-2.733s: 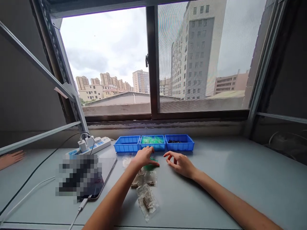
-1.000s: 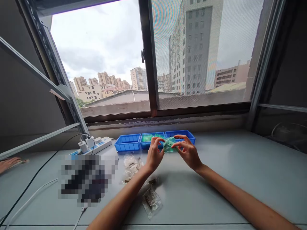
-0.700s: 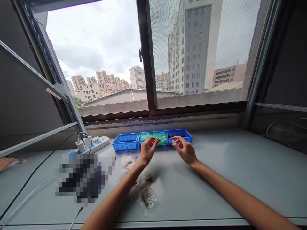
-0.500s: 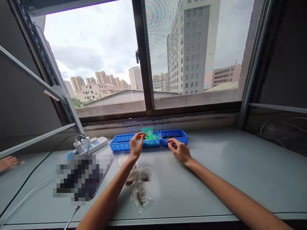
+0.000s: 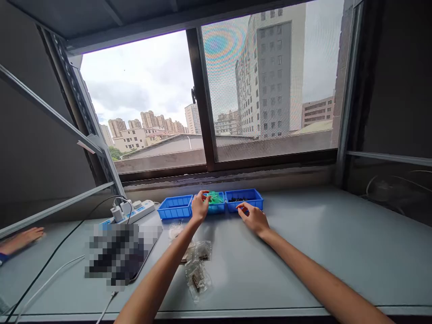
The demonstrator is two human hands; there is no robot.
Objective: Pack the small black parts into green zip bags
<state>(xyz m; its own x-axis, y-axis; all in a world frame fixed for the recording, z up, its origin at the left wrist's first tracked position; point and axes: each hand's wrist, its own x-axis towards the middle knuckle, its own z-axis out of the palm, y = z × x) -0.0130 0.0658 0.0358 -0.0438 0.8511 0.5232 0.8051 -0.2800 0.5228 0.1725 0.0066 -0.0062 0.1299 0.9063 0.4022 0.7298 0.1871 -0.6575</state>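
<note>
Three blue trays stand in a row below the window: a left tray (image 5: pixel 175 208), a middle tray (image 5: pixel 218 208) with green packets (image 5: pixel 214 197), and a right tray (image 5: pixel 243 199) with small dark parts. My left hand (image 5: pixel 200 207) reaches over the middle tray's near rim, fingers pinched on a green packet there. My right hand (image 5: pixel 252 218) rests on the grey table (image 5: pixel 303 252) just in front of the right tray. Its fingers are loosely bent and apart, and nothing shows in them.
Clear packets with dark parts (image 5: pixel 198 270) lie under my left forearm, another (image 5: pixel 175 230) nearer the trays. A blurred tablet (image 5: pixel 118 254) and a white power strip (image 5: pixel 130 211) with cables sit at the left. Another person's hand (image 5: pixel 22 238) lies at the far left edge.
My two hands held a green packet up together, then parted. The left hand carried it back down to the middle tray, and the right hand sank to the table by the right tray.
</note>
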